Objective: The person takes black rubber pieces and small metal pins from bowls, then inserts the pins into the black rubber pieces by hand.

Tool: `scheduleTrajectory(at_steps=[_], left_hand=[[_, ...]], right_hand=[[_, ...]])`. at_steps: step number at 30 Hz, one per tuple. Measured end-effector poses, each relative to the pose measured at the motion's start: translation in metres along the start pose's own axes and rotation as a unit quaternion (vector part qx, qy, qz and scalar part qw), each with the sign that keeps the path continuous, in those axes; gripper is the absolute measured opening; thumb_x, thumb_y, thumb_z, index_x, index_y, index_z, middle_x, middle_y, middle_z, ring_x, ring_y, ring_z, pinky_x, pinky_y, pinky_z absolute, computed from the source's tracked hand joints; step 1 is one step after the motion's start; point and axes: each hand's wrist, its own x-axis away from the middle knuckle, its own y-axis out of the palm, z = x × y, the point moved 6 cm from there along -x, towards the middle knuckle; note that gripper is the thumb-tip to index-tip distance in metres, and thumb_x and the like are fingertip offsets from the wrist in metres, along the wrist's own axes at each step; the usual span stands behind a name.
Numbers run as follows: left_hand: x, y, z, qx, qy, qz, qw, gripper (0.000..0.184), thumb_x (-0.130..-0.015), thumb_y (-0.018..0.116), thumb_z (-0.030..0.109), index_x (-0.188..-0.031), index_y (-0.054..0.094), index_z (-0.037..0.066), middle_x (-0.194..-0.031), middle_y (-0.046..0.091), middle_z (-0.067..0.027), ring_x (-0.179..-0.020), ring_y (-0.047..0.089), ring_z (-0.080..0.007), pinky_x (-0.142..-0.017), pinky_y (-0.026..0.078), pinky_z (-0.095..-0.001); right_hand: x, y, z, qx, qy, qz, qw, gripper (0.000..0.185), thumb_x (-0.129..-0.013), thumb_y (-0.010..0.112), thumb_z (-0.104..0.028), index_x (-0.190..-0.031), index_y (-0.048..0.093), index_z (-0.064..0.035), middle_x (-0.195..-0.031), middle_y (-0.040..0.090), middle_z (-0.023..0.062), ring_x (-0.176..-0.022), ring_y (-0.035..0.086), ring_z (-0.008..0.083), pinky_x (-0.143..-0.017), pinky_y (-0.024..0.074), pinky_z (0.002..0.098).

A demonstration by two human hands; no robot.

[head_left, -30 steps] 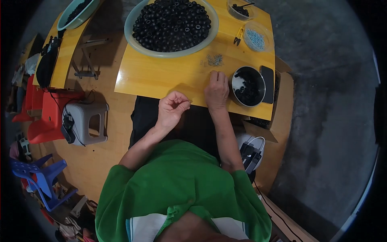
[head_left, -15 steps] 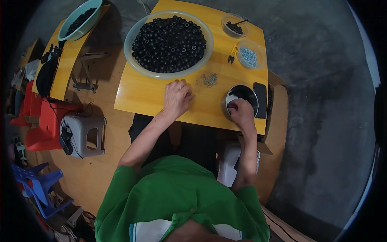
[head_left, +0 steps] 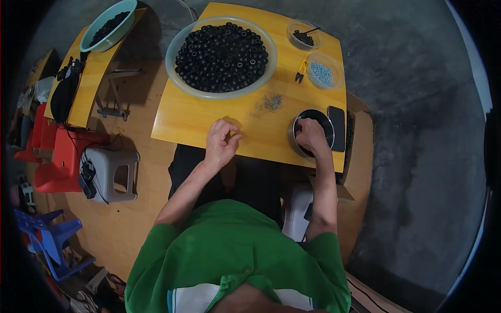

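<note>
My left hand (head_left: pixel 223 143) is over the front of the yellow table (head_left: pixel 182 122), fingers curled with thumb and fingertips close together; anything between them is too small to make out. My right hand (head_left: pixel 311 135) reaches into a metal bowl (head_left: pixel 293 145), its fingertips down inside and hidden. Between and beyond the hands lies a small pile of tiny metallic pieces (head_left: pixel 272 102). Behind it stands a large basin (head_left: pixel 171 67) full of black ring-like beads (head_left: pixel 222 57).
A black phone (head_left: pixel 336 129) lies right of the bowl. Farther back are yellow snips (head_left: pixel 301 71), a tub of light-blue pieces (head_left: pixel 321 74) and a tub of black pieces (head_left: pixel 304 36). Red (head_left: pixel 65 161) and grey stools (head_left: pixel 112 172) stand left.
My right hand has moved from the table into the metal bowl. My left hand went forward over the table, then turned and drew back slightly. The view has shifted.
</note>
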Motion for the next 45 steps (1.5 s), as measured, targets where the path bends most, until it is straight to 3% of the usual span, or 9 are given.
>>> scheduleTrajectory(at_steps=[6, 21, 27, 30, 34, 36, 39, 43, 45], left_hand=[[0.029, -0.011, 0.005, 0.074, -0.027, 0.007, 0.997, 0.018, -0.065, 0.066, -0.004, -0.078, 0.057, 0.004, -0.074, 0.053, -0.0074, -0.065, 0.048, -0.0229, -0.058, 0.039, -0.0313], [0.033, -0.021, 0.010, 0.063, -0.040, -0.034, 0.997, 0.017, -0.067, 0.065, -0.006, -0.079, 0.057, 0.003, -0.075, 0.054, -0.0063, -0.071, 0.052, -0.0192, -0.061, 0.040, -0.0272], [0.030, -0.026, 0.011, 0.159, -0.085, -0.031, 0.983, 0.015, -0.071, 0.063, -0.008, -0.082, 0.057, 0.001, -0.076, 0.056, -0.0038, -0.074, 0.054, -0.0145, -0.068, 0.042, -0.0246], [0.038, -0.007, 0.009, 0.304, -0.217, -0.062, 0.925, 0.014, -0.074, 0.061, -0.008, -0.085, 0.058, 0.001, -0.077, 0.056, -0.0017, -0.075, 0.053, -0.0105, -0.069, 0.042, -0.0233], [0.025, -0.023, 0.011, 0.280, -0.169, -0.041, 0.944, 0.013, -0.075, 0.062, -0.006, -0.086, 0.059, 0.001, -0.077, 0.056, -0.0020, -0.075, 0.053, -0.0099, -0.070, 0.043, -0.0225], [0.007, -0.046, 0.012, 0.213, -0.086, -0.019, 0.973, 0.011, -0.074, 0.063, -0.004, -0.083, 0.059, 0.000, -0.076, 0.056, -0.0036, -0.073, 0.052, -0.0117, -0.069, 0.043, -0.0235], [-0.029, -0.076, 0.010, 0.126, -0.047, 0.006, 0.991, 0.009, -0.074, 0.064, -0.002, -0.082, 0.059, -0.001, -0.075, 0.056, -0.0046, -0.071, 0.053, -0.0135, -0.068, 0.044, -0.0246], [-0.082, -0.094, 0.002, 0.033, 0.012, -0.002, 0.999, 0.009, -0.072, 0.066, 0.001, -0.078, 0.060, 0.000, -0.074, 0.057, -0.0080, -0.070, 0.058, -0.0209, -0.064, 0.046, -0.0281], [-0.105, -0.083, -0.002, -0.086, 0.015, -0.085, 0.993, 0.009, -0.074, 0.065, 0.000, -0.081, 0.059, 0.001, -0.076, 0.057, -0.0076, -0.071, 0.056, -0.0199, -0.064, 0.044, -0.0285]], right_hand=[[0.010, -0.006, 0.006, -0.028, -0.031, 0.118, 0.992, 0.012, -0.069, 0.054, -0.005, -0.079, 0.057, 0.0022, -0.077, 0.058, 0.0226, -0.079, 0.057, 0.0400, -0.067, 0.0453, 0.0437], [0.008, -0.009, -0.005, -0.021, -0.019, 0.135, 0.990, 0.008, -0.072, 0.055, -0.003, -0.079, 0.055, 0.0006, -0.081, 0.060, 0.0213, -0.082, 0.057, 0.0405, -0.068, 0.0450, 0.0453], [0.056, -0.023, -0.056, -0.439, -0.060, 0.180, 0.878, 0.009, -0.077, 0.059, 0.002, -0.085, 0.057, 0.0010, -0.075, 0.059, 0.0067, -0.067, 0.056, 0.0106, -0.062, 0.0444, 0.0222], [0.069, 0.005, -0.098, -0.402, -0.157, 0.127, 0.893, 0.017, -0.080, 0.057, 0.005, -0.095, 0.058, -0.0017, -0.081, 0.057, 0.0001, -0.072, 0.052, 0.0063, -0.068, 0.0415, 0.0179], [0.065, 0.056, -0.102, -0.644, -0.081, 0.037, 0.760, 0.015, -0.079, 0.058, 0.003, -0.094, 0.057, -0.0001, -0.081, 0.058, 0.0045, -0.069, 0.055, 0.0108, -0.063, 0.0435, 0.0214], [0.061, 0.073, -0.096, -0.797, -0.002, 0.002, 0.604, 0.013, -0.081, 0.056, 0.000, -0.093, 0.055, -0.0006, -0.082, 0.058, 0.0050, -0.066, 0.053, 0.0113, -0.059, 0.0415, 0.0212], [0.053, 0.070, -0.092, -0.836, 0.013, 0.002, 0.549, 0.013, -0.081, 0.056, -0.002, -0.093, 0.054, -0.0020, -0.081, 0.057, 0.0048, -0.065, 0.053, 0.0113, -0.057, 0.0403, 0.0219], [0.042, 0.083, -0.076, -0.810, 0.022, -0.007, 0.586, 0.010, -0.082, 0.056, -0.007, -0.092, 0.054, -0.0031, -0.079, 0.056, 0.0048, -0.063, 0.051, 0.0123, -0.058, 0.0391, 0.0218], [0.034, 0.072, -0.070, -0.490, 0.005, 0.146, 0.860, 0.006, -0.083, 0.055, -0.007, -0.087, 0.056, -0.0028, -0.073, 0.057, 0.0053, -0.059, 0.052, 0.0157, -0.054, 0.0415, 0.0272]])
